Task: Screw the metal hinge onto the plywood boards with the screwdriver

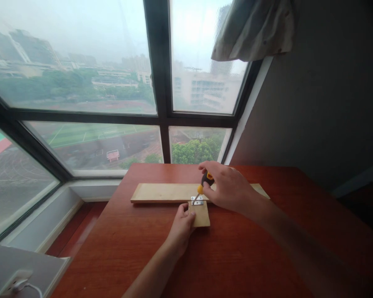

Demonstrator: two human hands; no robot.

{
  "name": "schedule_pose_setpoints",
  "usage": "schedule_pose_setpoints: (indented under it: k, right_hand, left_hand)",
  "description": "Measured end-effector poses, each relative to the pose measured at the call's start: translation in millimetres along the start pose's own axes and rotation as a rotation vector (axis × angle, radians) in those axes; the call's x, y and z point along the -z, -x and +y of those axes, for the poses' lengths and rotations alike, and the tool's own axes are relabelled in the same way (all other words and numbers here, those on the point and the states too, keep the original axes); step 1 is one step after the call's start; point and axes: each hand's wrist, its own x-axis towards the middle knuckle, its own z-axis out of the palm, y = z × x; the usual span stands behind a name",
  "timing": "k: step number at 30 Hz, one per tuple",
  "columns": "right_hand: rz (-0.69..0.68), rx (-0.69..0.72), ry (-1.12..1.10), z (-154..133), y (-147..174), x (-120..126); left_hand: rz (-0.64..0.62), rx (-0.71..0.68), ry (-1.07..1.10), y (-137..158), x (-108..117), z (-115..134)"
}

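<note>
My right hand [225, 184] is closed around the black and yellow handle of a screwdriver [208, 178]. The tool's shaft slants down to the left, its tip at a small silver hinge [197, 200]. This hinge lies across the joint between a long pale wooden board [161, 192] and a small square wooden piece [201, 216]. My left hand [182, 225] grips the small piece by its left edge, thumb on top and fingers at the side. Whether a screw sits under the tip is too small to tell.
Both wooden pieces lie on a reddish-brown table [127, 252]. Behind it stand large dark-framed windows [163, 62]. A grey wall [313, 103] rises on the right, and a curtain [255, 33] hangs at the top. At the lower left, a cable is plugged into a wall socket [17, 283].
</note>
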Motion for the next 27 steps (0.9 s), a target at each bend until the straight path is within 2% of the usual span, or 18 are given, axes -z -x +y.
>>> schedule_pose_setpoints:
  k: [9,27]
  right_hand:
    - [0.011,-0.064,0.049,-0.9,-1.4,-2.7]
    - [0.050,-0.016,-0.053,-2.5,-0.7,-3.0]
  left_hand:
    - [0.038,0.043,0.007,3.3,-4.2,4.8]
    - [0.043,0.087,0.063,4.6,-5.4,7.4]
